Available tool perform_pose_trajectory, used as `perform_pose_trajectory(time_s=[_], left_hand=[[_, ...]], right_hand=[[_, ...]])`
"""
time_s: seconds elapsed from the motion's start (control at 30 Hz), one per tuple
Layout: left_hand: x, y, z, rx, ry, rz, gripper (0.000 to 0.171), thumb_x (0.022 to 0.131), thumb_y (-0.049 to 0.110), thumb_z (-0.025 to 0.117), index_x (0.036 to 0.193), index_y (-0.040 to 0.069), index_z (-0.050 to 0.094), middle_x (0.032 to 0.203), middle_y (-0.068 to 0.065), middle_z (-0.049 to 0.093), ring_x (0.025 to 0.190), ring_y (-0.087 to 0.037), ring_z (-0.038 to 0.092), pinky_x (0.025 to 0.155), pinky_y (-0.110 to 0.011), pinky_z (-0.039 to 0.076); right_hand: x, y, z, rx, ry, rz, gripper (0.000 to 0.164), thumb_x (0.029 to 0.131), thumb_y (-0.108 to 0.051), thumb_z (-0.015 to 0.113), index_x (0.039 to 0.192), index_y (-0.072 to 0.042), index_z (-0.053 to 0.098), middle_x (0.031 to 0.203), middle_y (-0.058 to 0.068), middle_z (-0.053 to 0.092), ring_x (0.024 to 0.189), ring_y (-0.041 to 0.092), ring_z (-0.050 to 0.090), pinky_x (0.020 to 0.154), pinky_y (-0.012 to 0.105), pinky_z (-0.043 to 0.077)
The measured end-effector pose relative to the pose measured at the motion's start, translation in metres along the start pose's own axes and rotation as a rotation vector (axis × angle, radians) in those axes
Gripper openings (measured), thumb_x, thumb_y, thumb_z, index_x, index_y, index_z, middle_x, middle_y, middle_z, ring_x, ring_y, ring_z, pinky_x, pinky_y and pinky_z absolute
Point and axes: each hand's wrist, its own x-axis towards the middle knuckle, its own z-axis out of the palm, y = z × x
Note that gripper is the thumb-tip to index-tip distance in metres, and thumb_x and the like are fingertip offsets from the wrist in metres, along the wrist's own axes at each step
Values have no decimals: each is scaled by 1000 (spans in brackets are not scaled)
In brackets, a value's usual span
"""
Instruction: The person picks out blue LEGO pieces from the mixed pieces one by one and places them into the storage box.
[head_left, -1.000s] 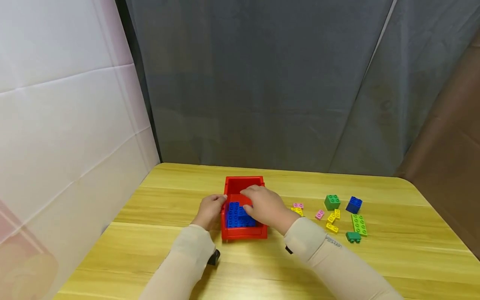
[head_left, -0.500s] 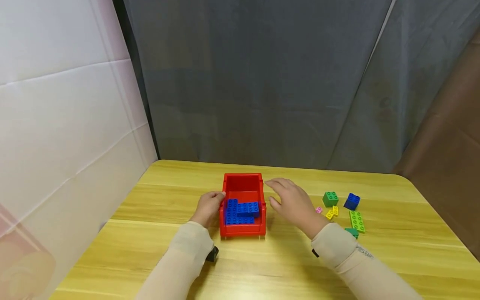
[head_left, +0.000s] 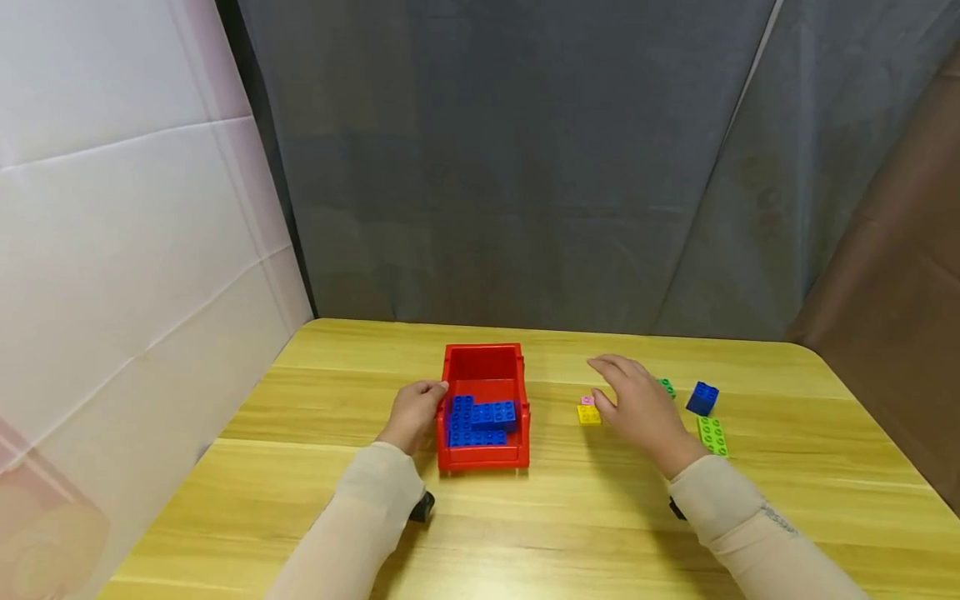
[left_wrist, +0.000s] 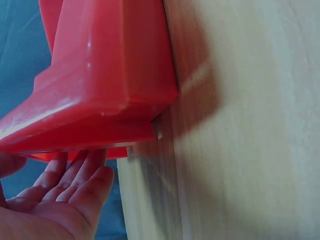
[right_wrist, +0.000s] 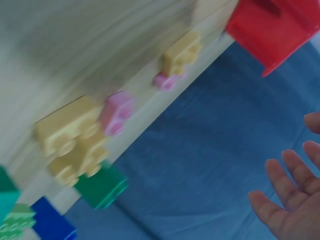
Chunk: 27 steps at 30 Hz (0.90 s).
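Note:
My left hand (head_left: 411, 417) holds the left rim of a red plastic bin (head_left: 483, 458), thumb at the rim and fingers against the outside wall. Inside the bin lie blue building bricks (head_left: 460, 429), with a smaller blue brick (head_left: 495, 414) on top at the right. My right hand (head_left: 641, 408) hovers over the table to the bin's right, fingers loosely spread and holding nothing. Nearest to it on the left are a yellow brick (head_left: 588, 415) and a small pink brick (head_left: 588, 400). It hides several other bricks from the head view.
Beyond the right hand lie a green brick (head_left: 667, 387), a dark blue brick (head_left: 702, 398) and a long light green brick (head_left: 712, 436). The right wrist view shows another pink brick (right_wrist: 117, 112) beside yellow bricks (right_wrist: 70, 125). Grey cloth (head_left: 487, 167) hangs behind the wooden table.
My right hand has left the bin and moved right, over the loose bricks. The smaller blue brick now sits uncovered in the bin. My left hand has kept its place at the rim.

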Motion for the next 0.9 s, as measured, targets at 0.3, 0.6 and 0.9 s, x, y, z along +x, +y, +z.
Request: perform_pose_trajectory(time_s=[0.3, 0.6, 0.9], left_hand=[[-1, -1, -1, -17, 12, -10, 41, 103, 24, 45, 133, -2, 52, 129, -21, 52, 116, -34, 47, 104, -48, 41], [-1, -1, 0, -12, 24, 8, 40, 102, 24, 45, 130, -3, 54, 123, -19, 54, 112, -33, 47, 102, -46, 42], [0, -1, 0, -22, 31, 26, 38, 102, 23, 47, 126, -4, 56, 116, -18, 55, 105, -30, 49, 96, -41, 45]], right_hand=[[-10, 32, -3, -18, -6, 101, 46, 90, -15, 66, 133, -3, 54, 132, 20, 55, 121, 39, 51, 97, 56, 44], [-21, 64, -9, -10, -53, 201, 45, 94, -14, 58, 135, 1, 50, 135, 25, 49, 123, 46, 46, 96, 61, 41], [-24, 85, -16, -25, -97, 317, 46, 92, -13, 59, 133, 7, 50, 134, 32, 46, 118, 51, 45, 92, 63, 42]])
